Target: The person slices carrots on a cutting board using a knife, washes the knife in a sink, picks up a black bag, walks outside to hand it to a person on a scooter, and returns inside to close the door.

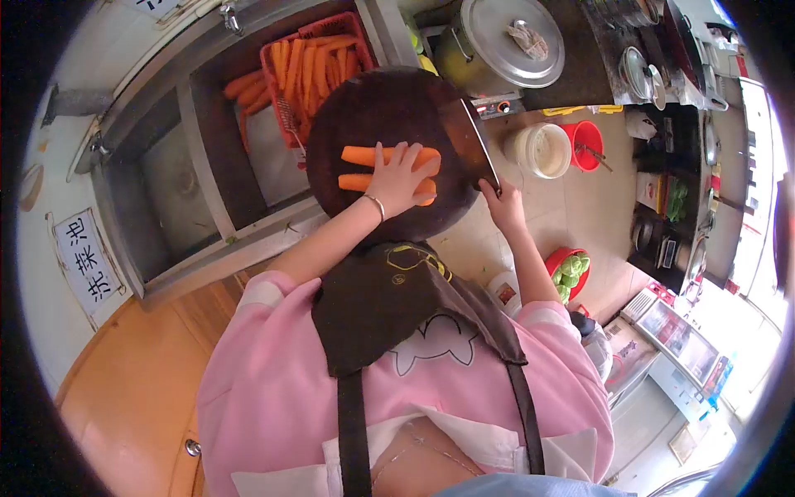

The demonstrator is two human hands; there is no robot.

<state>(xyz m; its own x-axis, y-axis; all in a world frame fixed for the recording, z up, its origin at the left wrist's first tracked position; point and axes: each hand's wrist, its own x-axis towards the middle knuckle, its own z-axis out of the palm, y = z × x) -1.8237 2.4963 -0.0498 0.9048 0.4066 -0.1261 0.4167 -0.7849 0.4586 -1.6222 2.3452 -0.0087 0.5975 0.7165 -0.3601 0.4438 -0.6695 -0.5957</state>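
Below my chest, the dark apron hangs just short of the round cutting board (377, 108). My left hand (396, 178) is spread over the orange carrots (358, 155), fingers apart, palm down on them; they lie side by side across the board. My right hand (503, 205) is clenched round the handle of the cleaver (474, 141), whose broad blade stands at the board's right edge, apart from the carrots. Beyond the board, a red basket (290, 116) heaped with more carrots sits in the sink (211, 108). Farther right are a lidded metal pot (509, 41), a white bucket (542, 151) and a red bucket (586, 141).
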